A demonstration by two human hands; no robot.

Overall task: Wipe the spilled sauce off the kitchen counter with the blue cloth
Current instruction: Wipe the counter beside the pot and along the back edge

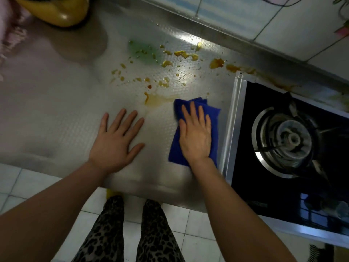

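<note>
From the head camera, looking down, a textured metal worktop fills the middle of the view. The right hand lies flat on the blue cloth, fingers straight and close together, palm pressing the cloth onto the worktop; it is not clenched round the fabric. The cloth is folded and sits at about 3 o'clock from the centre of the worktop, just beside the metal rim of the gas stove, which takes up the right side of the view with its round burner.

The left hand rests palm down on bare metal at about 9 o'clock from the cloth, fingers spread apart, holding nothing, a clear gap between it and the cloth.

The spilled sauce lies at 12 o'clock from both hands: yellow-orange blobs and droplets scattered across the worktop toward the back edge, with more trailing toward 2 o'clock along the stove's far corner. A thin smeared orange patch lies just off the cloth's upper left corner, at about 10 o'clock from it. A green smear sits among the blobs at 11 o'clock.

A yellow vessel stands at the worktop's far left corner. Below the front edge show leopard-print trousers and a pale tiled floor.
</note>
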